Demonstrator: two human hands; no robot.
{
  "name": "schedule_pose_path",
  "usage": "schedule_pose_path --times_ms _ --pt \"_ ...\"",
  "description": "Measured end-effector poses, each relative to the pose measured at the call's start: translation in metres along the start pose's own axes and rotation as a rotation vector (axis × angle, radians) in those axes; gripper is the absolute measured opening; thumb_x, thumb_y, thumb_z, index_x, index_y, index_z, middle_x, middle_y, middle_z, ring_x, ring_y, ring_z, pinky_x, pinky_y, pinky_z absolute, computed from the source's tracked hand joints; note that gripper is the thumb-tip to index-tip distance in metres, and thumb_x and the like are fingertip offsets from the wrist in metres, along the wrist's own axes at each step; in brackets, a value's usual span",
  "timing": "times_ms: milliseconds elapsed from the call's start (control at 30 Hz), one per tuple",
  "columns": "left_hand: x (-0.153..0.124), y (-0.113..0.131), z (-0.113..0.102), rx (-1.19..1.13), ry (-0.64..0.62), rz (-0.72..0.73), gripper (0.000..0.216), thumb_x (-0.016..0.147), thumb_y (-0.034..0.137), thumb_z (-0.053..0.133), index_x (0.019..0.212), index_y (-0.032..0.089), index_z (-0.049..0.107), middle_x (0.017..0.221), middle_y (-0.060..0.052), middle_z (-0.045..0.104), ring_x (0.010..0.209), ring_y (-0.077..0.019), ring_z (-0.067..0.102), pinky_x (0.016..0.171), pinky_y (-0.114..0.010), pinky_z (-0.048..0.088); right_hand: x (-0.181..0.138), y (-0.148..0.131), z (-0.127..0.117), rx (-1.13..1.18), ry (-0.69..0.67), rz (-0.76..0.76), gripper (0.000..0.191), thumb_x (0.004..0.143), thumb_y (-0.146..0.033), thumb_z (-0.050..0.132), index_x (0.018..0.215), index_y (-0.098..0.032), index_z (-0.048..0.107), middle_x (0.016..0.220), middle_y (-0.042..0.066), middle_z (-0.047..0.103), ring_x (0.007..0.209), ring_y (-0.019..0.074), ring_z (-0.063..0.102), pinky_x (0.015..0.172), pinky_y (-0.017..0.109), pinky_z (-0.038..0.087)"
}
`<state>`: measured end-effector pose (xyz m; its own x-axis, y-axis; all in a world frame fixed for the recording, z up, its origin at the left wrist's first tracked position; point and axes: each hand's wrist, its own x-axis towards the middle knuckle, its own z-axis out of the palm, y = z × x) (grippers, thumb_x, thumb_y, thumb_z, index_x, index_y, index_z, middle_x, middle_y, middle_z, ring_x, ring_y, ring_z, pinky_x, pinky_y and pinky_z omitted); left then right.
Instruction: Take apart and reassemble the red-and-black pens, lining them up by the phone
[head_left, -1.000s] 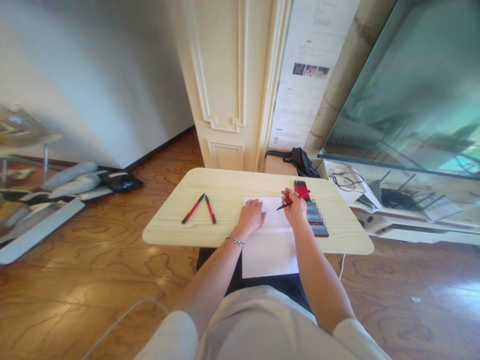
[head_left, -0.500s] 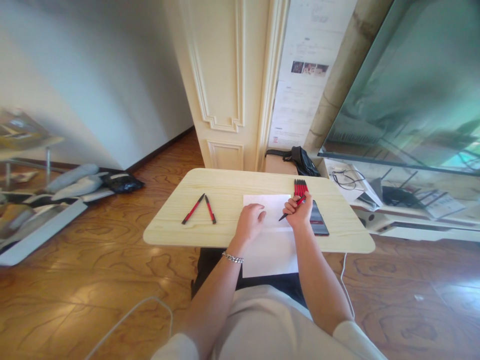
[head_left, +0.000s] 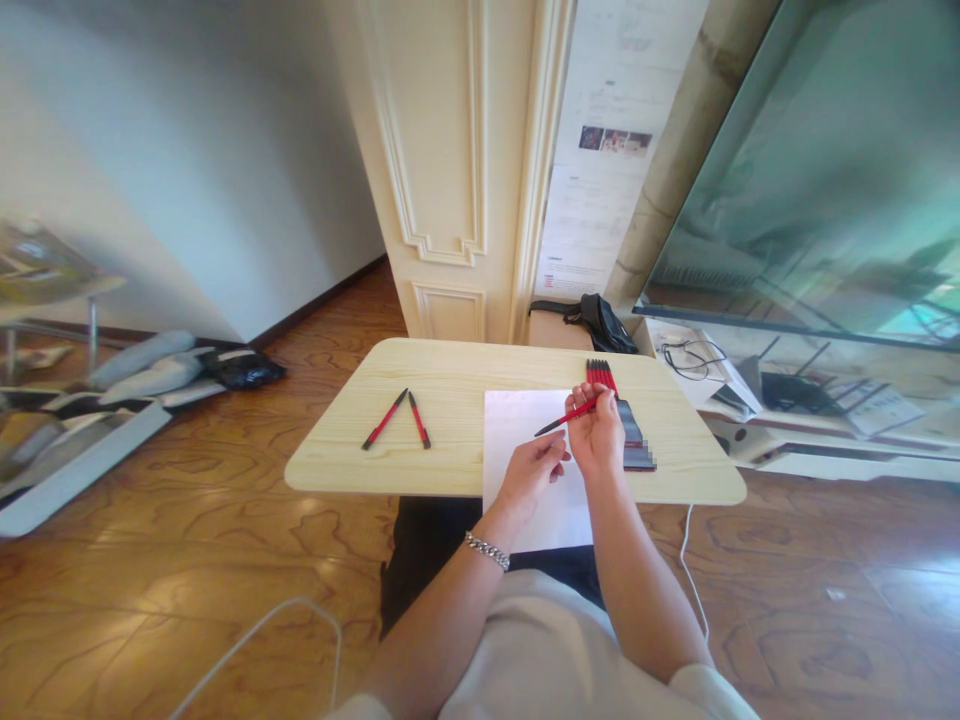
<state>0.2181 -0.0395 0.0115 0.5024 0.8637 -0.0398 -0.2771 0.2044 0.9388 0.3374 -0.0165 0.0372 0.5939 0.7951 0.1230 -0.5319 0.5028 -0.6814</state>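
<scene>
A red pen with a black tip is in my right hand, pinched between thumb and fingers. Its tip points left and slightly down, above the sheet of white paper. My left hand is just below the pen tip with loosely curled fingers, and nothing shows in it. To the left, two red and black pens lie slanted with their tips close together. Behind my right hand, several red pens lie side by side, their lower ends partly hidden.
The pale wooden table has rounded corners, and the paper hangs over its near edge. A dark phone-like slab lies right of my right hand. A black bag sits behind the table, and a white cable runs down at the right.
My left hand has moved right and closer to my right hand. The right hand has turned palm-up, and the pen in it now lies flatter, with its tip farther left.
</scene>
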Motion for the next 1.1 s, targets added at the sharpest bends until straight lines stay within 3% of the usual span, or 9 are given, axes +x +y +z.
schedule_pose_path --times_ms 100,233,433,700,767,933,1100 --pt "0.003 0.000 0.003 -0.276 0.118 -0.043 0.039 0.071 0.048 0.071 0.093 0.016 0.068 0.079 -0.004 0.063 0.055 -0.0048 0.051 0.053 -0.020 0.040 -0.027 0.001 -0.006 -0.025 0.015 0.073 0.021 0.082 -0.043 0.061 0.089 -0.024 0.061 0.104 0.005 0.066 0.100 0.0165 0.063 0.085 0.034 0.054" --pt "0.006 -0.001 -0.002 -0.408 0.205 0.007 0.031 0.072 0.043 0.072 0.087 0.017 0.065 0.079 -0.001 0.062 0.061 -0.0046 0.054 0.060 -0.019 0.045 -0.058 0.001 -0.026 -0.214 -0.012 0.158 0.020 0.075 -0.037 0.070 0.087 -0.022 0.068 0.102 0.006 0.068 0.090 0.0171 0.066 0.079 0.032 0.055" --pt "0.007 -0.004 -0.007 -0.131 0.222 0.050 0.032 0.071 0.046 0.071 0.078 0.016 0.065 0.069 -0.001 0.062 0.063 -0.0089 0.057 0.061 -0.022 0.046 -0.065 -0.014 -0.053 -0.788 -0.183 0.182 0.026 0.069 -0.037 0.072 0.089 -0.020 0.074 0.074 0.004 0.070 0.064 0.0160 0.061 0.060 0.029 0.051" --pt "0.013 0.002 0.002 0.022 0.157 0.073 0.034 0.074 0.048 0.067 0.083 0.016 0.069 0.072 -0.005 0.067 0.065 -0.0132 0.062 0.065 -0.028 0.052 -0.047 -0.039 -0.045 -1.068 -0.399 0.138 0.028 0.071 -0.039 0.069 0.092 -0.022 0.075 0.076 0.004 0.072 0.065 0.0185 0.063 0.059 0.029 0.047" --pt "0.015 0.005 0.000 0.070 0.138 0.070 0.035 0.074 0.048 0.067 0.085 0.015 0.070 0.076 -0.007 0.069 0.065 -0.0142 0.063 0.065 -0.028 0.052 -0.031 -0.043 -0.049 -1.084 -0.399 0.131 0.030 0.070 -0.040 0.070 0.091 -0.020 0.075 0.073 0.004 0.071 0.062 0.0181 0.061 0.057 0.029 0.047" --pt "0.017 0.008 -0.028 0.384 0.129 0.192 0.033 0.076 0.043 0.067 0.096 0.016 0.070 0.090 -0.009 0.071 0.078 -0.0184 0.066 0.070 -0.029 0.053 0.058 -0.060 -0.086 -1.113 -0.102 -0.031 0.040 0.065 -0.042 0.072 0.094 -0.015 0.073 0.071 0.005 0.070 0.055 0.0147 0.058 0.052 0.027 0.046" --pt "0.014 0.008 -0.057 0.552 0.189 0.229 0.032 0.079 0.041 0.062 0.099 0.018 0.069 0.095 -0.009 0.072 0.085 -0.0199 0.067 0.076 -0.031 0.053 0.147 -0.075 -0.128 -1.497 0.121 0.037 0.034 0.066 -0.034 0.068 0.090 -0.009 0.073 0.066 0.007 0.069 0.055 0.0153 0.059 0.052 0.025 0.045"
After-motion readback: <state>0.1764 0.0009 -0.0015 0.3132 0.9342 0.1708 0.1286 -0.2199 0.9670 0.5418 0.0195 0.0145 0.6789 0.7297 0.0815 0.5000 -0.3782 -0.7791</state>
